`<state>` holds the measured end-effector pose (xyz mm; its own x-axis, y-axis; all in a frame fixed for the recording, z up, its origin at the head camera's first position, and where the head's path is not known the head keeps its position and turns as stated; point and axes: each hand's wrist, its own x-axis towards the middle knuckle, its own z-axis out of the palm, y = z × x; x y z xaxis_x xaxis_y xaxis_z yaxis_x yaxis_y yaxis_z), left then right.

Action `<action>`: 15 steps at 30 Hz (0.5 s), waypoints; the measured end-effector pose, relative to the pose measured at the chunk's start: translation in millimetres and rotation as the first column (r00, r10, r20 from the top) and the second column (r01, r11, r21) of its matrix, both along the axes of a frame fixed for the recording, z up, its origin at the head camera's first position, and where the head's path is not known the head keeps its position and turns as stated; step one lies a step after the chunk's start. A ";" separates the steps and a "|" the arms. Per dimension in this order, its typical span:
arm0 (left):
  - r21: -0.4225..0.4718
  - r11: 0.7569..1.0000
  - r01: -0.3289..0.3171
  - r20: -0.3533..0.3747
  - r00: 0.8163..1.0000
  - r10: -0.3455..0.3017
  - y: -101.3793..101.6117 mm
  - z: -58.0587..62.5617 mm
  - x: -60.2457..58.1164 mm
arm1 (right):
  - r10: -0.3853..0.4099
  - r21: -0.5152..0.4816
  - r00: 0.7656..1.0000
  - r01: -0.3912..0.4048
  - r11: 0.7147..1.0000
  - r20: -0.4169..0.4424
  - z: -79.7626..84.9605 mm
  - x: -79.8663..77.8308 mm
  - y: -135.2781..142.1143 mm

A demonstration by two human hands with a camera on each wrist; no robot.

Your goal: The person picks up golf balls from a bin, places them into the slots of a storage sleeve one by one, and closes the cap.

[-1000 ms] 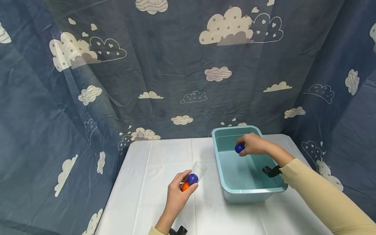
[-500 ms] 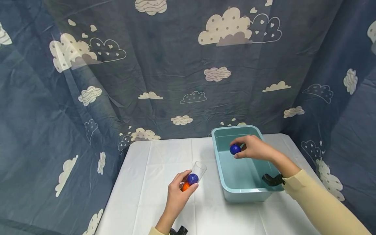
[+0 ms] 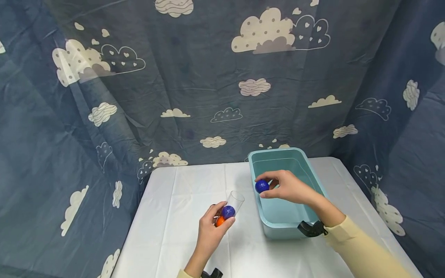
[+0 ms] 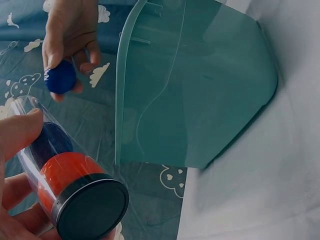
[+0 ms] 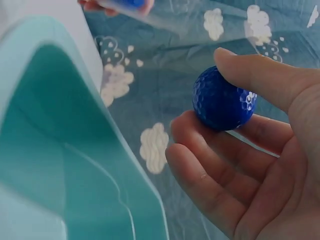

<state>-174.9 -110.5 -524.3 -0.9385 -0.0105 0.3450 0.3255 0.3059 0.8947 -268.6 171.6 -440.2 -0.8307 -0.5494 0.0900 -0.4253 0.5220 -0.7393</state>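
Observation:
My left hand (image 3: 210,227) grips a clear plastic tube (image 3: 236,198), tilted with its open mouth up and to the right. Inside it an orange ball (image 4: 70,172) lies against the dark end cap (image 4: 94,210), and a blue ball (image 3: 228,212) sits above that. Between thumb and fingertips, my right hand (image 3: 290,187) pinches a dimpled blue golf ball (image 5: 220,100). In the head view this ball overlaps the left rim of the teal bin, up and right of the tube's mouth.
A teal plastic bin (image 3: 267,226) stands on the right part of the table, which has a white cover (image 3: 187,231). Dark blue cloth with cloud prints (image 3: 194,69) hangs behind and at both sides. Black wrist mounts (image 3: 311,229) sit on the wrists.
My right hand has carried the blue golf ball left and nearer, from over the bin's inside to its left rim. The left hand and tube have stayed nearly still.

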 end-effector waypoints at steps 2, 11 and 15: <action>0.011 1.000 0.009 -0.001 1.000 -0.009 -1.3 -8.5 -3.8 | 0.010 -0.012 1.000 -0.010 1.000 0.007 -0.1 3.7 -6.2; 0.020 0.999 0.026 -0.001 1.000 -0.026 -2.3 -18.1 -6.6 | 0.065 -0.019 0.997 -0.065 0.998 0.036 0.3 11.1 -27.6; -0.002 0.999 0.038 -0.003 0.999 -0.038 -3.0 -18.1 -5.4 | 0.081 -0.025 0.996 -0.080 0.996 0.040 -1.1 12.1 -32.4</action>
